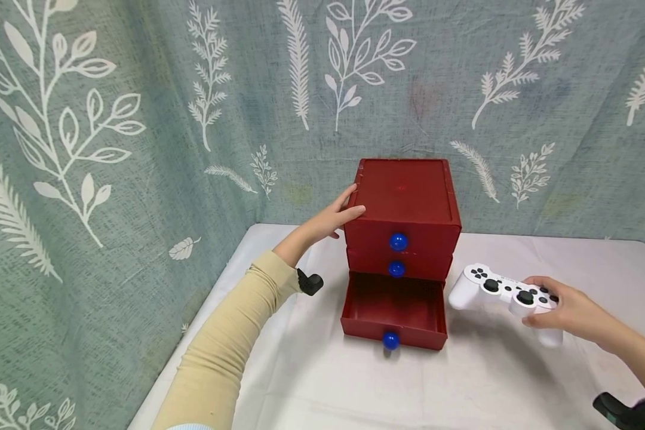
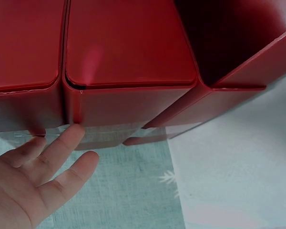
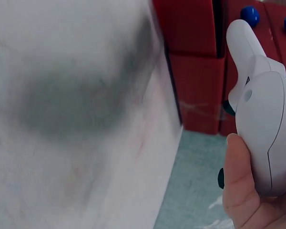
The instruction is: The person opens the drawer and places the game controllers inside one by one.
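A red chest of drawers point(image 1: 403, 191) with blue knobs stands on the white-covered table. Its bottom drawer point(image 1: 392, 301) is pulled out and looks bare inside; the two above are closed. My left hand point(image 1: 330, 222) rests against the chest's left side near the top, fingers spread, thumb at the top edge. The left wrist view shows those fingers point(image 2: 62, 148) beside the red side wall. To the right of the chest, my right hand point(image 1: 567, 307) grips a white game controller point(image 1: 502, 292) by its right end, above the table. In the right wrist view the controller point(image 3: 262, 109) partly covers the drawer fronts.
A green curtain point(image 1: 236, 119) with white leaf prints hangs behind and along the left of the table point(image 1: 312, 382). The open drawer juts toward me, its blue knob point(image 1: 390, 341) at the front. A black wrist strap mount point(image 1: 309, 282) sits on my left wrist.
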The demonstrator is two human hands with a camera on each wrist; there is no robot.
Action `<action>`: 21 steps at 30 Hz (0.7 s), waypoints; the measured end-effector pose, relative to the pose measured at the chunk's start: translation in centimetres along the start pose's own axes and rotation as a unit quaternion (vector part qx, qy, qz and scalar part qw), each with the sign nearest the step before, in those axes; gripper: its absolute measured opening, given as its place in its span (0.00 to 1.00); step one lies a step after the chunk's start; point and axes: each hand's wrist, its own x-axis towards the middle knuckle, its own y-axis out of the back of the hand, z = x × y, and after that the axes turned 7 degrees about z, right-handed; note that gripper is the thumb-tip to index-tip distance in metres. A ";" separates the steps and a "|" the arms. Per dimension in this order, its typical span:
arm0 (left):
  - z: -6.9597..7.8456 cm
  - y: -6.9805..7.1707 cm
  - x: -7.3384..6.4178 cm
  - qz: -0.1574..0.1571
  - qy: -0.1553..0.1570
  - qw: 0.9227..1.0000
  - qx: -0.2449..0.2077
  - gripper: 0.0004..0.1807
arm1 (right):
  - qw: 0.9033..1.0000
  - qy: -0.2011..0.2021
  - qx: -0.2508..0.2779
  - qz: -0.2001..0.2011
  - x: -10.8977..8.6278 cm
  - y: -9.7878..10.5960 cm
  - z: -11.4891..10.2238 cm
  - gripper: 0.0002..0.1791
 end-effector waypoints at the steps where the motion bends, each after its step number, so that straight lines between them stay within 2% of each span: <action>1: 0.0 0.0 0.0 0.000 0.000 1.000 0.001 0.38 | 1.000 0.005 0.003 0.000 -0.2 -0.1 -0.1 0.34; 11: 0.3 0.1 0.0 -0.014 0.009 1.000 -0.012 0.38 | 0.999 0.045 0.005 -0.005 -0.5 -0.9 -2.1 0.33; 17: 0.2 0.1 0.0 -0.006 0.006 1.000 -0.005 0.38 | 0.995 0.097 0.010 0.000 -0.1 -1.7 -3.7 0.31; 21: 0.1 0.0 -0.1 0.001 0.003 1.000 -0.001 0.38 | 0.994 0.105 0.013 -0.012 0.4 -2.1 -5.0 0.30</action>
